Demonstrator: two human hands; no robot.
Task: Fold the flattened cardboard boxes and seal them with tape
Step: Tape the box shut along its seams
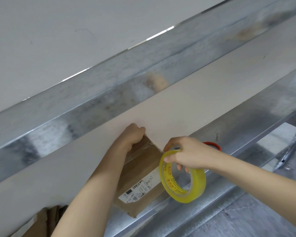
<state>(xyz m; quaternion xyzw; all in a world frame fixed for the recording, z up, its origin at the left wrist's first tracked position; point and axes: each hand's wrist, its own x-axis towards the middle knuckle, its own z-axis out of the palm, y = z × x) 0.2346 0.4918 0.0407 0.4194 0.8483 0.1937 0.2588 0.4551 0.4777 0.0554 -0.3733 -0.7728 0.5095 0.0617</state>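
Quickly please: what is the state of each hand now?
Left hand: curled against the cardboard box at its far end; whether it grips cannot be told.
Right hand: holding the yellow tape roll.

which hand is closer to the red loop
Right. The right hand, holding the tape roll, sits beside the red loop; the left hand holds the box, farther away.

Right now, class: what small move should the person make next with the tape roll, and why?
Probably pull the yellow tape roll toward the near end of the cardboard box. The left hand holds the far end, where a glossy tape strip lies, and the right hand grips the roll beside it.
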